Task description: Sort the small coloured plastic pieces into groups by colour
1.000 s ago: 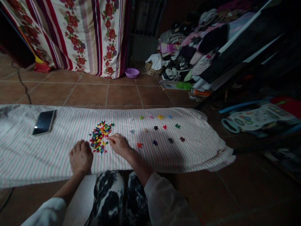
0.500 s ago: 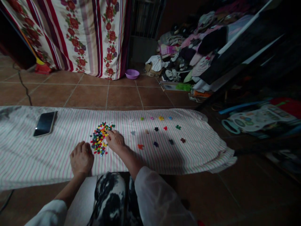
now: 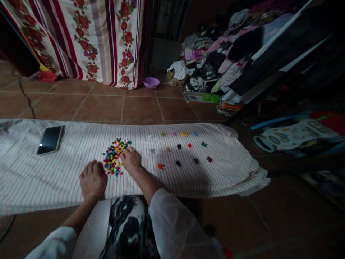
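Head view shows the right hand (image 3: pixel 130 158) now shifted farther in over the right edge of the pile (image 3: pixel 112 159), suggesting picking among its pieces, with the left hand (image 3: pixel 93 180) curled beside its left edge and clusters (image 3: pixel 179 146) to its right, though whether either hand grips anything I cannot tell.

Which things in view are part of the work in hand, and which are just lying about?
Likely in use:
- mixed pile of small coloured pieces, right hand at its edge, left hand beside it
- single-colour clusters
- striped cloth underneath

Likely just lying about:
- phone, on the same cloth
- purple basin
- clothes heap
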### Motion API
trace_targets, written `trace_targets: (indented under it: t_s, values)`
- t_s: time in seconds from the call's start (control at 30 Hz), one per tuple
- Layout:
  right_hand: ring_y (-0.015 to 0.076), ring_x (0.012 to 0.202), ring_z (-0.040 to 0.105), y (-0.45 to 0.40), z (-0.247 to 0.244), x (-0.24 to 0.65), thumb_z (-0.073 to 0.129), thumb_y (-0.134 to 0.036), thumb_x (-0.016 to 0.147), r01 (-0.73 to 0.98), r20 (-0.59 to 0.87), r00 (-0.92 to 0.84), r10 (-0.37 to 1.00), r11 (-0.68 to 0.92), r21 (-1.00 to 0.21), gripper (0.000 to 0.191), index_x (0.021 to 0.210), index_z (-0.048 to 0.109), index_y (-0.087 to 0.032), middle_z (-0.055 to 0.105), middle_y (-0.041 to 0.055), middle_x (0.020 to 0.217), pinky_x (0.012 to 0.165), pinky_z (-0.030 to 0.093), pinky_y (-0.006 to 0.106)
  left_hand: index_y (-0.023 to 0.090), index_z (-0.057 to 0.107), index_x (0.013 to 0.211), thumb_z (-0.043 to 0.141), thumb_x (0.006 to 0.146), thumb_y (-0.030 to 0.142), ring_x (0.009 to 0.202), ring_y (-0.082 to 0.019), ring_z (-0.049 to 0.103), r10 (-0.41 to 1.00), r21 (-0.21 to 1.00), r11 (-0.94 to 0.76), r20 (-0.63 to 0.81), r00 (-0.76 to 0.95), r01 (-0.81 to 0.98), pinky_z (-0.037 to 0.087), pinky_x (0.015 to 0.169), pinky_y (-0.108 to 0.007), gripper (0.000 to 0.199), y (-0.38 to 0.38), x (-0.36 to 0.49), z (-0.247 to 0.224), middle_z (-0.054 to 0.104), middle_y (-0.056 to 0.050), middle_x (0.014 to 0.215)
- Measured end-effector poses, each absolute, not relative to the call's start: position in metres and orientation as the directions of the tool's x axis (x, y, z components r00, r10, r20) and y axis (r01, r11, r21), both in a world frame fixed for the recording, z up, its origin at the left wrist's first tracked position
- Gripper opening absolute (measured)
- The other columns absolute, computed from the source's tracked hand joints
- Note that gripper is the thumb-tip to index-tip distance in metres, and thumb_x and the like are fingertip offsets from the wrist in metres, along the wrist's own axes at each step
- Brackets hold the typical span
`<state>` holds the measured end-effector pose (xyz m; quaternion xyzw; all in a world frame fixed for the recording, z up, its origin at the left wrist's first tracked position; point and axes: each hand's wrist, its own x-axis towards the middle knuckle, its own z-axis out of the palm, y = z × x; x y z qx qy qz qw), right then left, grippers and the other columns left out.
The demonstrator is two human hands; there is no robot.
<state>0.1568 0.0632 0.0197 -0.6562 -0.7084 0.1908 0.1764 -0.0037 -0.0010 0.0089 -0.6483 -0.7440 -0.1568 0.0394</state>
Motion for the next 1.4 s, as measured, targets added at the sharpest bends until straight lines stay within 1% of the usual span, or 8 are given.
trace_targets:
  t_s: [0.13,0.27,0.43,0.6,0.7,0.87,1.1,1.4]
  values:
    - [0.0162,0.096,0.058,0.066,0.016,0.159,0.05,-0.034,0.093,0.856,0.017,-0.109,0.994,0.102,-0.506,0.028,0.118,0.064,-0.035,0.061,0.0009,0.111,0.078,0.047,0.028,0.017,0.056,0.111,0.046,0.08,0.022,0.123,-0.029,0.048,0.953,0.213,0.113,0.253,-0.167,0.971,0.037,0.097,-0.045,0.033,-0.001,-0.002,0.011,0.056,-0.015,0.132]
    - [0.0151,0.094,0.058,0.067,0.014,0.159,0.051,-0.035,0.093,0.852,0.024,-0.126,0.992,0.121,-0.509,0.029,0.119,0.063,-0.038,0.061,-0.0002,0.11,0.077,0.047,0.026,0.016,0.057,0.11,0.045,0.081,0.022,0.123,-0.029,0.048,0.955,0.205,0.122,0.244,-0.171,0.971,0.037,0.097,-0.044,0.032,-0.002,-0.001,0.015,0.056,-0.015,0.132]
    - [0.0145,0.095,0.057,0.066,0.012,0.159,0.051,-0.035,0.094,0.846,0.026,-0.112,0.993,0.109,-0.522,0.025,0.114,0.066,-0.038,0.06,-0.0014,0.109,0.076,0.047,0.025,0.016,0.056,0.111,0.047,0.08,0.021,0.124,-0.029,0.048,0.959,0.191,0.119,0.231,-0.162,0.974,0.038,0.097,-0.045,0.033,-0.002,-0.001,0.014,0.054,-0.015,0.133]
    - [0.0143,0.099,0.057,0.064,0.011,0.16,0.052,-0.036,0.094,0.825,0.065,-0.105,0.992,0.123,-0.552,0.021,0.104,0.07,-0.035,0.062,-0.0017,0.107,0.08,0.047,0.024,0.016,0.056,0.112,0.048,0.079,0.022,0.123,-0.029,0.048,0.955,0.19,0.13,0.24,-0.174,0.973,0.038,0.097,-0.044,0.034,-0.002,-0.002,0.013,0.055,-0.015,0.133]
    - [0.0141,0.099,0.057,0.06,0.012,0.161,0.05,-0.032,0.095,0.817,0.095,-0.121,0.988,0.153,-0.556,0.024,0.109,0.069,-0.034,0.062,-0.0007,0.108,0.082,0.047,0.024,0.017,0.056,0.111,0.047,0.08,0.021,0.123,-0.029,0.049,0.954,0.203,0.132,0.238,-0.18,0.97,0.037,0.097,-0.044,0.033,-0.002,-0.001,0.014,0.056,-0.014,0.133]
    - [0.0141,0.096,0.057,0.053,0.016,0.162,0.051,-0.028,0.092,0.808,0.137,-0.204,0.969,0.246,-0.535,0.033,0.119,0.065,-0.037,0.059,-0.0007,0.111,0.08,0.048,0.023,0.016,0.056,0.111,0.047,0.079,0.023,0.125,-0.029,0.047,0.957,0.213,0.13,0.228,-0.178,0.968,0.036,0.098,-0.044,0.034,-0.001,-0.001,0.014,0.055,-0.015,0.133]
    - [0.0144,0.098,0.058,0.056,0.012,0.159,0.05,-0.033,0.094,0.832,0.117,-0.183,0.976,0.217,-0.51,0.025,0.111,0.068,-0.034,0.061,-0.0008,0.108,0.079,0.047,0.023,0.017,0.056,0.112,0.048,0.079,0.023,0.126,-0.028,0.046,0.957,0.214,0.124,0.232,-0.174,0.969,0.036,0.1,-0.044,0.035,-0.001,-0.003,0.012,0.054,-0.015,0.134]
    - [0.0134,0.096,0.06,0.055,0.019,0.163,0.053,-0.029,0.093,0.784,0.148,-0.165,0.975,0.221,-0.581,0.014,0.102,0.062,-0.025,0.066,-0.0001,0.103,0.083,0.045,0.023,0.016,0.056,0.11,0.046,0.08,0.023,0.123,-0.029,0.048,0.955,0.179,0.123,0.245,-0.165,0.976,0.037,0.097,-0.044,0.032,-0.002,-0.002,0.013,0.055,-0.015,0.132]
